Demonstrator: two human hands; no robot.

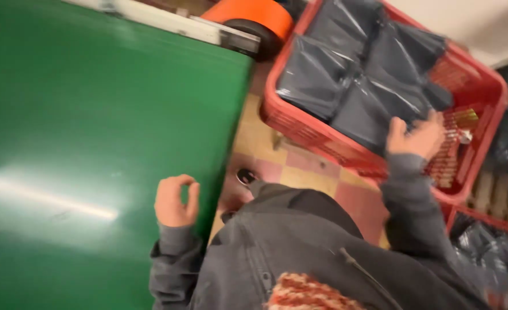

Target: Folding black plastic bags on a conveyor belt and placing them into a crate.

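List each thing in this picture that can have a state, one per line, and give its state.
left hand: loosely curled, empty, over the green surface
right hand: reaching into the crate, on the packets
red crate: open-topped, partly filled
dark plastic packets: sealed, piled in crate
orange roll: lying beyond the green surface

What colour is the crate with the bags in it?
Red crate, clearest in the head view.

Motion blur softens the whole view. The right hand (416,138) covers part of a dark grey plastic packet (369,109), so its grip cannot be told. The red plastic crate (478,80) hides its lower contents. The green flat counter (93,143) runs past the left edge.
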